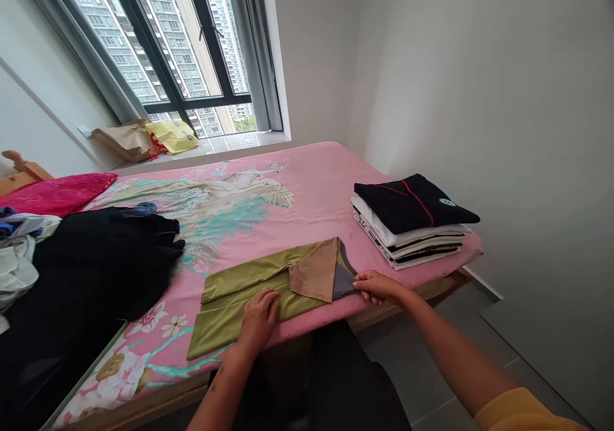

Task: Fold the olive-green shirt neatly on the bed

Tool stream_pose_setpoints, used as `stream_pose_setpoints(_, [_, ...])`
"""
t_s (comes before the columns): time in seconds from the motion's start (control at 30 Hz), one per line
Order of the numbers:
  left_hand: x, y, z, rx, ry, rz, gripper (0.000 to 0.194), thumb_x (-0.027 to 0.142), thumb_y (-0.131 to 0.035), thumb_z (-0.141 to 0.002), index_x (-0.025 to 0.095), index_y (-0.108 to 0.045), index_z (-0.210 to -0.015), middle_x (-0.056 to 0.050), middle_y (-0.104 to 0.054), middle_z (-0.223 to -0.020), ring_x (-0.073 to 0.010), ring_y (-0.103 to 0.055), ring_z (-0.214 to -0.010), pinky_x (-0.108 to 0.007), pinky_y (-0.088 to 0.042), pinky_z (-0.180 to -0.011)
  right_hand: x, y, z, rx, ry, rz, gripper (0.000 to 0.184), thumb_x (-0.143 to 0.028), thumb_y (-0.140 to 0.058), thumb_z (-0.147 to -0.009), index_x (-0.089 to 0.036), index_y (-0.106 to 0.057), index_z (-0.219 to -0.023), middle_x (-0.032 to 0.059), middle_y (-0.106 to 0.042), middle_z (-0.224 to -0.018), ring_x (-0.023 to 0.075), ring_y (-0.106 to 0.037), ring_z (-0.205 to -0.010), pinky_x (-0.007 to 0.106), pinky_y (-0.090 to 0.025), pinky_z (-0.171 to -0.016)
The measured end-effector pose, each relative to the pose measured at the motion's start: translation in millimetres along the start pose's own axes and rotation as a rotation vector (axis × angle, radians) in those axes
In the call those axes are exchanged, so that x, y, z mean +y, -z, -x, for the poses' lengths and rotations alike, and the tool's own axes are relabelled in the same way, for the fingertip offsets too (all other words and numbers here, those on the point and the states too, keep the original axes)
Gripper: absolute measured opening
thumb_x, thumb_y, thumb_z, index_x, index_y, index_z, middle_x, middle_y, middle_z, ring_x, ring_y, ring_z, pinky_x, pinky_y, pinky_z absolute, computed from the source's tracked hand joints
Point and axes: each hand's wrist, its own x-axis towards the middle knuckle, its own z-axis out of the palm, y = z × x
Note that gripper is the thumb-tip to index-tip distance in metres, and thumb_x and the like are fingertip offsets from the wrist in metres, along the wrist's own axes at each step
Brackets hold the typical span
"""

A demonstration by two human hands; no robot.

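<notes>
Green garment lies pinched by right fingers, left fingers loose atop; badge nearby is illegible.

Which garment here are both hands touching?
The green garment with brown and grey parts; the folded stack and the loose black clothing lie untouched.

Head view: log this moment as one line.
left hand: resting on green garment | right hand: pinching its grey end | folded stack: on pink bedsheet, at right | black clothes: at left
</notes>
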Motion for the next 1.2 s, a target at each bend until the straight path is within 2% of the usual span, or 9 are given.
stream_pose_setpoints(0.07, [3.6,-1.3,-10.0,-0.026,-0.012,-0.038,0.027,0.024,-0.046,-0.085,0.022,-0.062,-0.106,-0.006,-0.063,-0.116,-0.0214,-0.054,-0.111,-0.041,-0.042,-0.096,-2.1,2.1,-1.1,-0.071,-0.012,0.036,0.025,-0.041,-0.056,-0.079,-0.020,-0.043,-0.083,-0.0082,-0.051,-0.048,0.0043,-0.039,-0.031,0.013,-0.023,-0.030])
stream_pose_setpoints(0.17, [17.5,-5.2,-22.8,-0.074,-0.080,-0.066,0.034,0.021,-0.047,-0.083,0.022,-0.058,-0.115,-0.007,-0.058,-0.123,-0.0217,-0.050,-0.117,-0.041,-0.039,-0.099,-5.9,4.1,0.4,-0.150,-0.030,0.001,0.027,-0.039,-0.057,-0.078,-0.021,-0.042,-0.092,-0.0086,-0.054,-0.050,0.0044,-0.040,-0.030,0.012,-0.026,-0.031])
stream_pose_setpoints(0.3, [39.7,-15.5,-33.5,-0.169,-0.233,-0.078,0.056,0.018,-0.053,-0.076,0.024,-0.045,-0.130,-0.008,-0.038,-0.143,-0.0244,-0.031,-0.133,-0.047,-0.029,-0.107,-6.6,3.4,2.4,-0.226,-0.066,-0.055,0.027,-0.034,-0.058,-0.077,-0.021,-0.040,-0.093,-0.0087,-0.055,-0.051,0.0049,-0.042,-0.031,0.011,-0.029,-0.031])
stream_pose_setpoints(0.4, [47.2,-24.9,-39.5,-0.206,-0.253,-0.087,0.061,0.022,-0.058,-0.073,0.024,-0.043,-0.132,-0.010,-0.031,-0.147,-0.0274,-0.025,-0.136,-0.052,-0.025,-0.107,-1.9,2.5,1.3,-0.261,-0.049,-0.113,0.027,-0.030,-0.057,-0.078,-0.022,-0.037,-0.094,-0.0082,-0.057,-0.055,0.0057,-0.045,-0.033,0.012,-0.031,-0.031])
stream_pose_setpoints(0.63, [38.4,-33.7,-44.2,-0.185,-0.241,-0.050,0.052,0.029,-0.060,-0.074,0.022,-0.051,-0.125,-0.012,-0.039,-0.141,-0.0271,-0.032,-0.133,-0.049,-0.029,-0.106,13.5,15.2,0.4,-0.233,-0.016,-0.064,0.021,-0.028,-0.053,-0.080,-0.021,-0.039,-0.095,-0.0092,-0.054,-0.049,0.0064,-0.046,-0.031,0.011,-0.032,-0.031])
stream_pose_setpoints(0.8, [46.1,-28.7,-41.7,-0.160,-0.286,-0.119,0.049,0.031,-0.059,-0.075,0.026,-0.052,-0.124,-0.009,-0.038,-0.143,-0.0294,-0.026,-0.135,-0.057,-0.019,-0.108,16.8,14.4,3.1,-0.266,-0.033,-0.140,0.044,-0.029,-0.054,-0.080,-0.021,-0.031,-0.116,-0.0049,-0.063,-0.062,0.0092,-0.057,-0.041,0.015,-0.042,-0.036])
stream_pose_setpoints(0.97, [52.8,-24.6,-41.6,-0.199,-0.314,-0.156,0.051,0.034,-0.062,-0.074,0.027,-0.052,-0.124,-0.009,-0.037,-0.144,-0.0290,-0.027,-0.135,-0.057,-0.016,-0.108,19.6,13.1,3.4,-0.281,-0.055,-0.097,0.031,-0.025,-0.052,-0.079,-0.020,-0.038,-0.107,-0.0074,-0.059,-0.054,0.0093,-0.055,-0.038,0.014,-0.041,-0.034])
stream_pose_setpoints(1.1, [56.5,-25.1,-43.6,-0.216,-0.336,-0.181,0.058,0.038,-0.066,-0.070,0.028,-0.051,-0.125,-0.010,-0.036,-0.144,-0.0304,-0.025,-0.135,-0.057,-0.013,-0.109,20.9,13.2,2.6,-0.324,-0.022,-0.152,0.040,-0.027,-0.053,-0.081,-0.020,-0.033,-0.115,-0.0052,-0.063,-0.061,0.0098,-0.058,-0.042,0.016,-0.043,-0.037])
stream_pose_setpoints(1.2, [65.7,-29.8,-44.9,-0.240,-0.397,-0.184,0.057,0.040,-0.066,-0.071,0.028,-0.052,-0.125,-0.009,-0.037,-0.144,-0.0299,-0.024,-0.136,-0.056,-0.008,-0.111,21.6,9.2,1.3,-0.335,-0.023,-0.150,0.036,-0.031,-0.051,-0.084,-0.019,-0.033,-0.112,-0.0047,-0.062,-0.060,0.0093,-0.057,-0.041,0.016,-0.044,-0.037])
